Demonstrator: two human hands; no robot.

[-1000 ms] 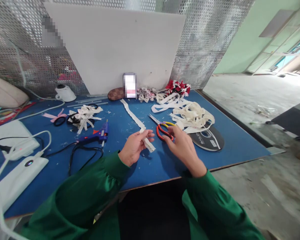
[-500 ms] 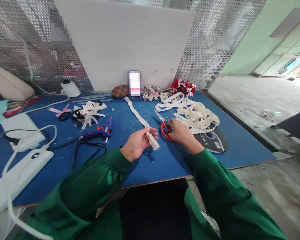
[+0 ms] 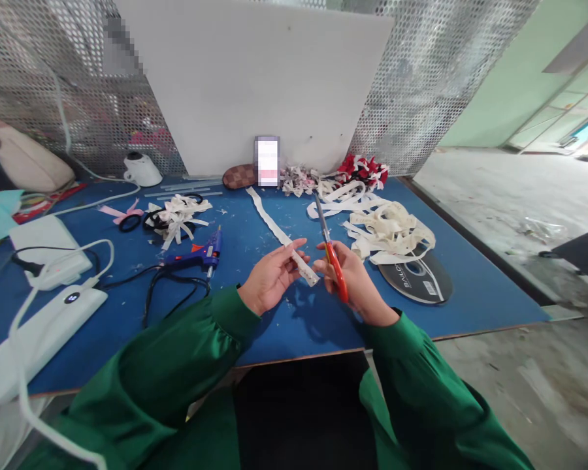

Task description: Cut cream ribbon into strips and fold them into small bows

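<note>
My left hand (image 3: 276,274) pinches a white ribbon (image 3: 269,222) near its lower end. From there the ribbon runs away up the blue table, and a short tail hangs past my fingers. My right hand (image 3: 349,281) grips red-handled scissors (image 3: 337,271), whose blades point away from me and look closed. The scissors are raised just right of the ribbon's end, apart from it. Beyond my right hand lies a loose heap of cream ribbon (image 3: 392,228), partly over a dark cardboard spool disc (image 3: 414,277).
A blue glue gun (image 3: 196,256) with its black cord lies left of my hands. Behind it are white bows with black hair ties (image 3: 179,219). A phone (image 3: 267,161) stands by a checkered case (image 3: 240,176). A white power bank (image 3: 53,339) sits at the left.
My right hand has lifted the scissors off the table and turned them upright beside the ribbon. My left hand has barely moved and still holds the ribbon.
</note>
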